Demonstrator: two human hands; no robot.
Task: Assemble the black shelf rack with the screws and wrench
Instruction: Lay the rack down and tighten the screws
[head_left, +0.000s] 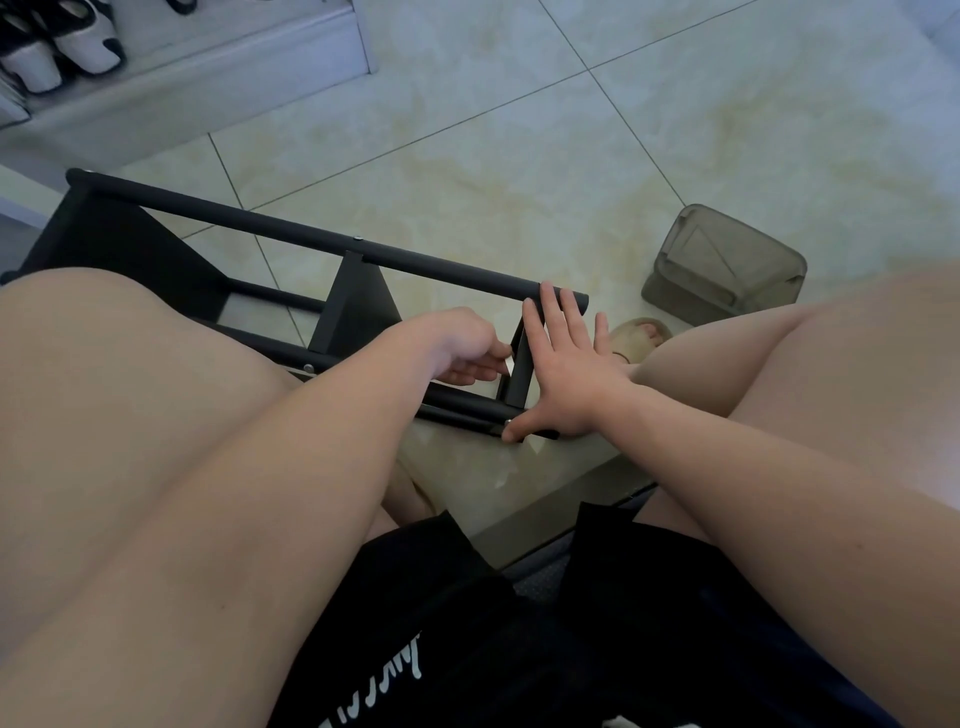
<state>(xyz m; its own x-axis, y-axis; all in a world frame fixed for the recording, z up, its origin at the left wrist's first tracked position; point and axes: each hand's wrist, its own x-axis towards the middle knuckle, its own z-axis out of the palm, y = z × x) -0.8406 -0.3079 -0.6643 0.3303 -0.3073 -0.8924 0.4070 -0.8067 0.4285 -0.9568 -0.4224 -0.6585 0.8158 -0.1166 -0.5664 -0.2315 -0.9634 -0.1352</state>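
The black shelf rack (311, 236) lies on its side on the tiled floor between my knees. Its tubes carry silver screw heads (308, 368) and two black cross panels. My right hand (566, 379) is spread flat against the rack's right end, fingers straight over the top tube and end panel (519, 374), thumb on the lower tube beside a screw. My left hand (462, 338) reaches inside the frame up to that end panel with its fingers curled toward it. Whatever it holds is hidden. No wrench is visible.
A grey translucent plastic container (727, 265) sits on the floor to the right of the rack. My sandalled foot (644, 332) is just beyond my right hand. A white low shelf (208, 67) with black-and-white shoes (62, 47) stands at the far left.
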